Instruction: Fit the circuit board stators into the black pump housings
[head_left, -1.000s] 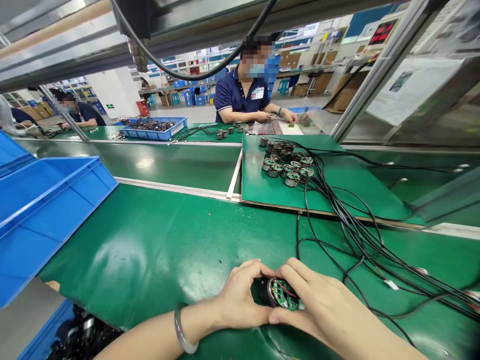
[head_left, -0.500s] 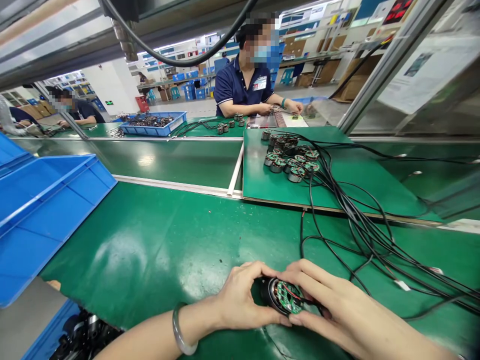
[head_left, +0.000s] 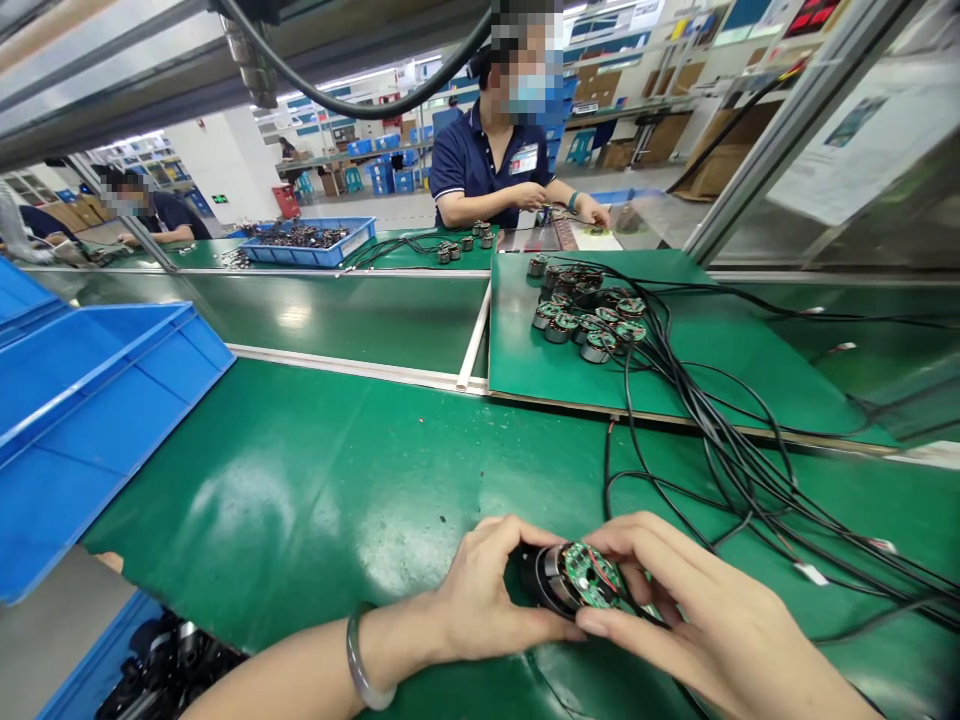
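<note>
**Watch for snags + off-square pressure**

Head view. Using as landmark the flat, rectangular, green-topped raised board [head_left: 525, 370]. Working in front of it, on its near side: holding a round metal motor core w/ green circuit disc [head_left: 592, 578], tilted, apparently part-way in a black cylindrical housing [head_left: 536, 580]; can't tell how deep. Curled round housing w/ left hand [head_left: 487, 580], thumb + fingers on opposite sides. Pinching core w/ right hand [head_left: 697, 595], b/w thumb and forefinger; can't tell how firmly.

Risks, as judged: could scrape or jam core if pressed off-square, given the tilt. Could strain thin red wire [head_left: 600, 567] at the disc if tugging the lead under right hand. Might also catch long black rubbery cables [head_left: 701, 410], draped over board's near edge, poss. dragging along stubby silver-and-green motors [head_left: 598, 345] sitting on board.

Containers: far left of board, see shallow blue plastic tray [head_left: 300, 257], heaped w/ small dark parts [head_left: 296, 236], too tiny to ID. Left of board, nearer, see big blue plastic bin [head_left: 97, 400], tilted; can't make out contents. Low at near left of board, see blue plastic crate [head_left: 88, 685], full of jumbled black parts [head_left: 165, 655], some w/ shiny metal.
</note>
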